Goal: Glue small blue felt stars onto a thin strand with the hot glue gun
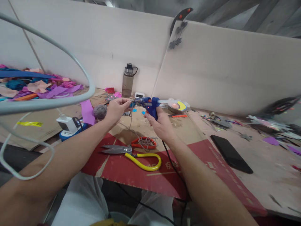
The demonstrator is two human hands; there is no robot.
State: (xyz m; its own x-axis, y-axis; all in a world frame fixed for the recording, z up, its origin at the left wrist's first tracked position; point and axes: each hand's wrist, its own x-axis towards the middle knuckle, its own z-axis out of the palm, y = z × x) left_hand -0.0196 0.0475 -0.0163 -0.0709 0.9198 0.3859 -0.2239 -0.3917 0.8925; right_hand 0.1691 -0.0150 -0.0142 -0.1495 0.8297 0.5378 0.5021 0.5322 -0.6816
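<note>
My right hand [162,124] is wrapped round the grip of a blue hot glue gun [153,108], a small red light showing on its side. A whitish glue stick [163,101] sticks out of its back. Its nozzle points left, toward my left hand [117,110], whose fingertips are pinched together close to the tip. From that pinch a thin grey yarn strand [131,117] hangs down; any small piece held with it is too small to make out. Below lie scissors [148,167] with one yellow and one red handle, and a tangle of grey yarn [147,142] on the red handle.
A grey yarn ball [100,111] sits beside my left wrist. Behind stand a water bottle [127,81] and a small white clock [139,95]. A black phone [231,153] lies right, a white charger [67,123] left. Fabric scraps [35,86] are heaped far left; a pale cable [77,69] loops in front.
</note>
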